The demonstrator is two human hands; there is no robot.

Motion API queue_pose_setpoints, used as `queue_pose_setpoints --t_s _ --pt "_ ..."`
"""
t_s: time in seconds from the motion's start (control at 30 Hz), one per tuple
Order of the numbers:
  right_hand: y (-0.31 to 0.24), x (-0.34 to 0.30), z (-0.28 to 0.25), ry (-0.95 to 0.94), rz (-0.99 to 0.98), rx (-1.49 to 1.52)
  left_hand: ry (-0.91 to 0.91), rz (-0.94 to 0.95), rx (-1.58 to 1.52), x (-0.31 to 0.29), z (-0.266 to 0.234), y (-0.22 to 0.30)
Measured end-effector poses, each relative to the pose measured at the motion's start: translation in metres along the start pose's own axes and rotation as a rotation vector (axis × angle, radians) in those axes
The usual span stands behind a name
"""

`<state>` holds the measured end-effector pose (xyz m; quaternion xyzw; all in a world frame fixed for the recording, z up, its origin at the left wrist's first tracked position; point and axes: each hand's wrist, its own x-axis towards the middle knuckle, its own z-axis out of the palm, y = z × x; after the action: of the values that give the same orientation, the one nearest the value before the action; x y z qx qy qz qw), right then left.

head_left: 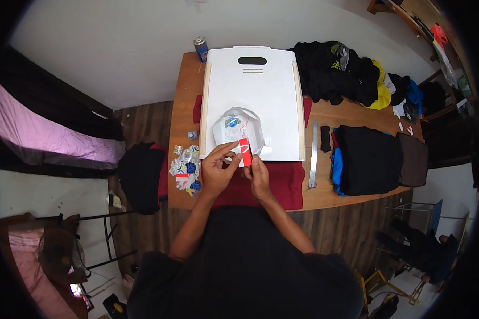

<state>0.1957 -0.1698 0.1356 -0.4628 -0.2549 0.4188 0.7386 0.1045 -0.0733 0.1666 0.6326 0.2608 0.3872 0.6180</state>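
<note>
My left hand (pixel 218 169) pinches a small red-and-white label (pixel 245 152) from its left side, over the near edge of a white board (pixel 274 114). My right hand (pixel 259 178) is closed at the label's lower right, fingers curled. A thin dark thing shows by its fingertips, too small to name. Just beyond both hands, a round white plastic bag (pixel 254 123) with its mouth open rests on the board, with a blue-and-clear piece inside. Maroon fabric (pixel 274 183) sticks out from under the board, below my hands.
The wooden table (pixel 316 204) carries a heap of small tags (pixel 186 173) at left and a spray can (pixel 200 49) behind. To the right lie a metal ruler (pixel 313 154), folded black clothes (pixel 367 159) and a dark clothes pile (pixel 335 72). Another person (pixel 436 250) is at far right.
</note>
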Motion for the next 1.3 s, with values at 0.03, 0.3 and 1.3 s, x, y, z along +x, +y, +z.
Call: queue_pose_setpoints --t_s 0.03,0.3,1.3 --pt "0.000 0.000 0.000 0.004 0.004 -0.008 0.001 0.000 0.001 0.000 0.000 0.001" --pt "0.003 0.000 0.000 0.011 0.003 -0.013 -0.004 -0.008 -0.015 -0.002 -0.002 -0.003" --pt "-0.005 0.001 -0.003 0.012 0.017 -0.026 -0.012 -0.054 -0.060 -0.005 0.003 0.004"
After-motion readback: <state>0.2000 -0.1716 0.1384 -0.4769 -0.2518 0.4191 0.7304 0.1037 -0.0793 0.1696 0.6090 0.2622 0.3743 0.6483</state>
